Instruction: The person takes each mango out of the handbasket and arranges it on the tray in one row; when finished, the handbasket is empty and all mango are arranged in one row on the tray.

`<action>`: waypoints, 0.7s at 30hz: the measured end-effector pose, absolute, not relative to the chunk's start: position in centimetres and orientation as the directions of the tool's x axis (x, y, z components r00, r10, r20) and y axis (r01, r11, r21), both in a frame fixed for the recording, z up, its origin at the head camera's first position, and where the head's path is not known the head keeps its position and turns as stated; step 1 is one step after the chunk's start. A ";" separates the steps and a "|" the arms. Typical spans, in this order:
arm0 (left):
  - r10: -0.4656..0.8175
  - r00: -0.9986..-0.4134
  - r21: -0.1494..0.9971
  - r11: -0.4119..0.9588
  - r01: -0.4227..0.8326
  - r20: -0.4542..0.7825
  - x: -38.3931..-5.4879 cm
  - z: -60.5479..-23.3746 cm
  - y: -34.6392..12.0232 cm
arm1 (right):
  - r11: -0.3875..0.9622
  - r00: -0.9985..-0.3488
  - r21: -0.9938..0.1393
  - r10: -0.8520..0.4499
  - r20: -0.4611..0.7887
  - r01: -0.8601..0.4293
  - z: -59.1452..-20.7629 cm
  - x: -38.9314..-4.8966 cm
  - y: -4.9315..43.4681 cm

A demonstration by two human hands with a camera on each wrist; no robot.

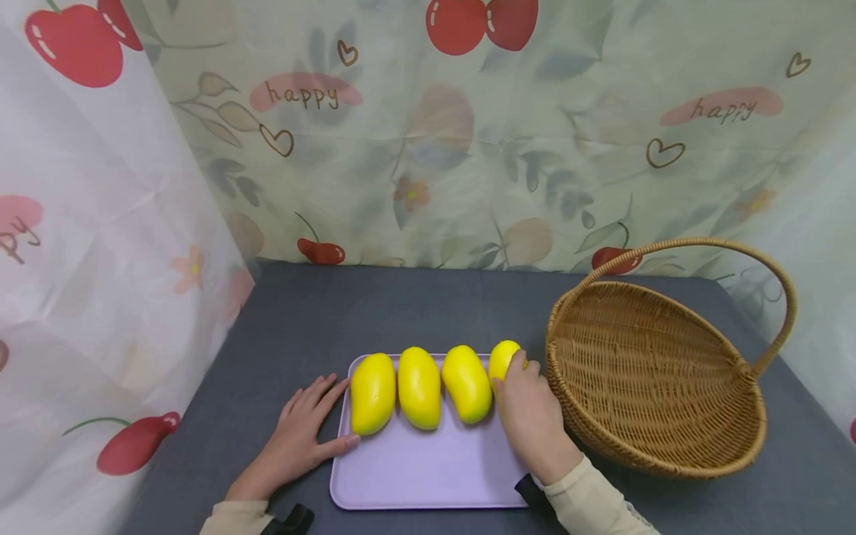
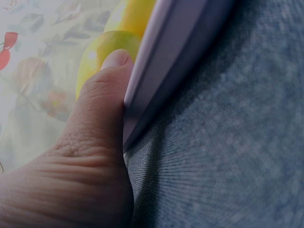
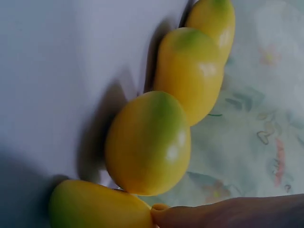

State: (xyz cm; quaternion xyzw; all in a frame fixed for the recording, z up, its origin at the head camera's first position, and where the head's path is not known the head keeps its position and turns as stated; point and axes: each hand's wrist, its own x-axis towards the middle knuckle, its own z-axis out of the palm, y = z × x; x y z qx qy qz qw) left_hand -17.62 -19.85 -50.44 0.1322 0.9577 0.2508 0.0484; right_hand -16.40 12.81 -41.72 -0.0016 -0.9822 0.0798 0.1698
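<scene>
A lilac tray (image 1: 428,475) lies on the dark table, with a row of yellow mangoes along its far side. At the row's right end, my right hand (image 1: 531,416) grips a mango (image 1: 503,360) and covers much of it. In the right wrist view, the thumb touches the tip of that mango (image 3: 95,206). My left hand (image 1: 297,431) rests at the tray's left edge, fingers extended and thumb on the rim (image 2: 147,71). Nearest to it is the leftmost mango (image 1: 373,394); two more mangoes, one in the middle (image 1: 419,388) and one right of it (image 1: 467,384), lie alongside.
A brown wicker basket (image 1: 652,379) with a tall arched handle stands right of the tray, tilted with its opening facing me. Patterned cloth (image 1: 428,134) hangs behind the table and at its sides. Dark grey tabletop (image 1: 401,305) shows beyond the tray.
</scene>
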 end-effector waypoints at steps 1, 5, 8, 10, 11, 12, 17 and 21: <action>0.279 -0.960 0.494 0.838 0.231 -0.025 -17.6 -50.4 -19.9 | 0.987 -0.945 -0.155 0.018 0.328 -0.035 -41.9 -16.4 12.9; 0.286 -0.958 0.498 0.833 0.239 -0.019 -17.5 -50.3 -20.0 | 0.974 -0.961 -0.212 -0.019 0.276 -0.080 -42.4 -16.6 13.3; 0.287 -0.958 0.498 0.833 0.242 -0.015 -17.4 -50.3 -20.1 | 0.953 -0.978 -0.293 -0.013 0.207 -0.074 -42.4 -16.7 13.4; 0.288 -0.958 0.495 0.834 0.243 -0.014 -17.3 -50.3 -20.2 | 0.944 -0.985 -0.326 -0.003 0.175 -0.061 -42.4 -16.6 13.4; 0.288 -0.958 0.495 0.834 0.243 -0.014 -17.3 -50.3 -20.2 | 0.942 -0.986 -0.332 0.001 0.167 -0.055 -42.4 -16.6 13.3; 0.287 -0.958 0.494 0.835 0.242 -0.015 -17.3 -50.2 -20.2 | 0.941 -0.987 -0.335 0.003 0.163 -0.052 -42.4 -16.6 13.3; 0.278 -0.960 0.494 0.837 0.236 -0.013 -17.1 -50.2 -20.3 | 0.936 -0.988 -0.349 0.005 0.157 -0.050 -42.5 -16.5 13.1; 0.285 -0.958 0.500 0.829 0.250 0.007 -17.1 -50.1 -20.3 | 0.930 -0.991 -0.366 0.020 0.129 -0.029 -42.5 -16.4 13.3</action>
